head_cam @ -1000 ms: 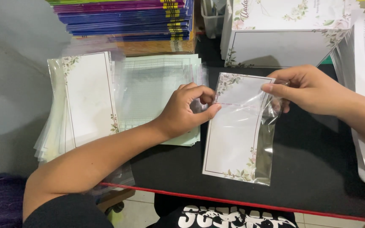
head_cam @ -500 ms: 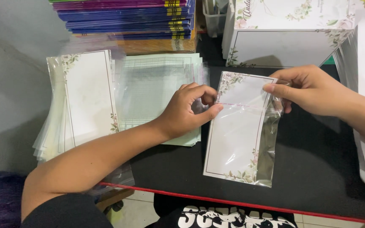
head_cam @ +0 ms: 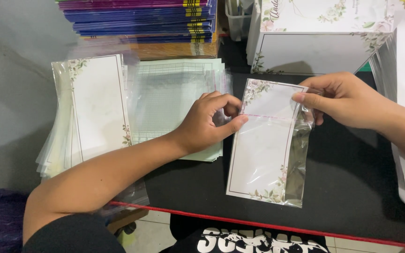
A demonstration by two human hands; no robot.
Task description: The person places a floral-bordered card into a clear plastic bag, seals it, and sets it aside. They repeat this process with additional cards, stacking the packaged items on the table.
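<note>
Floral card in clear sleeve (head_cam: 263, 150), long axis toward the person; left hand (head_cam: 207, 124) pinches left edge, right hand (head_cam: 343, 98) pinches flap (both grips closed), on the desk (head_cam: 352, 187).

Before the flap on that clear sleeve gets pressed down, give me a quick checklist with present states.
1. Floral card fully inside the clear sleeve: ok, its bottom edge sits near the sleeve's base.
2. Left hand pinning the sleeve's left edge: ok.
3. Right hand grip on the flap at the top right: ok.
4. Flap folded square over the card: cannot tell.
5. Sleeve lying flat on the black table: ok.
6. Adhesive strip exposed: cannot tell.
</note>
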